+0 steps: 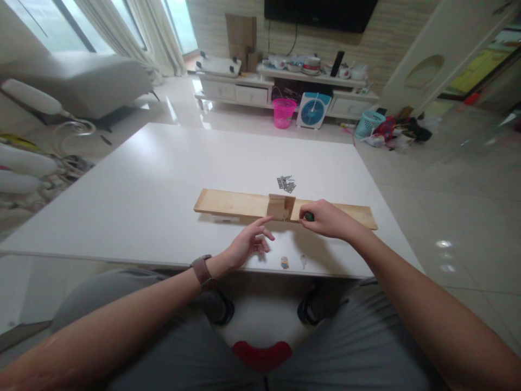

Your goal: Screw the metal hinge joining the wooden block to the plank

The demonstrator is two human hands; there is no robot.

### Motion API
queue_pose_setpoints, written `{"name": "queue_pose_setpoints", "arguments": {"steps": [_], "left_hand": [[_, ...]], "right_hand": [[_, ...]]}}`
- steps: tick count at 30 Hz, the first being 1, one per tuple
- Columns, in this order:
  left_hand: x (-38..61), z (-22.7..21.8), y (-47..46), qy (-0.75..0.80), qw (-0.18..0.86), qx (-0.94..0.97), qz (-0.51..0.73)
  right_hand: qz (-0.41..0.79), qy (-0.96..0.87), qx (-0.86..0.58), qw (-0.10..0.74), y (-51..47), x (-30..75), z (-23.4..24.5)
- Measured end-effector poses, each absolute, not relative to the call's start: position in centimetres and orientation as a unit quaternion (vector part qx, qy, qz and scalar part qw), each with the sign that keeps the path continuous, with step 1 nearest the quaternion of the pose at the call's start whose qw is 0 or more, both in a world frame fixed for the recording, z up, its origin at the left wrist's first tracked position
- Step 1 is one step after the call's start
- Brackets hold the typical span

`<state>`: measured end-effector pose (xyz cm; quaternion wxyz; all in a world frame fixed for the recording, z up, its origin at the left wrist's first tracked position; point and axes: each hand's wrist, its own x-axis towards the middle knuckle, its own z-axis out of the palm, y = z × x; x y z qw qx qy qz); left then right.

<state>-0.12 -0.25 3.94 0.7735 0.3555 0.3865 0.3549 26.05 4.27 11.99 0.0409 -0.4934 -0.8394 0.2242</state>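
A long wooden board (232, 203) lies across the white table (163, 179), with a small wooden block (280, 207) standing on its middle. My right hand (325, 218) is closed around a green-handled tool (309, 216), probably a screwdriver, pointed at the block's right side. My left hand (249, 244) hovers just left of and below the block. Its index finger stretches toward the block and the other fingers are loosely curled, holding nothing. A small pile of metal hinges and screws (286, 183) lies just beyond the board.
Two small stickers (285, 263) sit near the table's front edge. Beyond the table stand a pink basket (284, 112), a blue fan (312, 109), a teal basket (367, 123) and a low TV cabinet (244, 89). A grey sofa (81, 81) is at the left.
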Motion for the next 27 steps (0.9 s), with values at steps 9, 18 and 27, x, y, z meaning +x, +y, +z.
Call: {"name": "queue_pose_setpoints", "arguments": {"steps": [9, 18, 27], "left_hand": [[-0.15, 3.98, -0.01, 0.384, 0.769, 0.367, 0.355], [-0.09, 3.8, 0.0, 0.386, 0.762, 0.377, 0.357], [0.09, 3.85, -0.07, 0.402, 0.752, 0.37, 0.369]], "right_hand": [[0.211, -0.847, -0.481, 0.081, 3.92, 25.71, 12.14], [0.232, -0.872, -0.42, 0.092, 3.84, 25.42, 11.66], [0.226, -0.877, -0.417, 0.08, 3.8, 25.45, 11.52]]}}
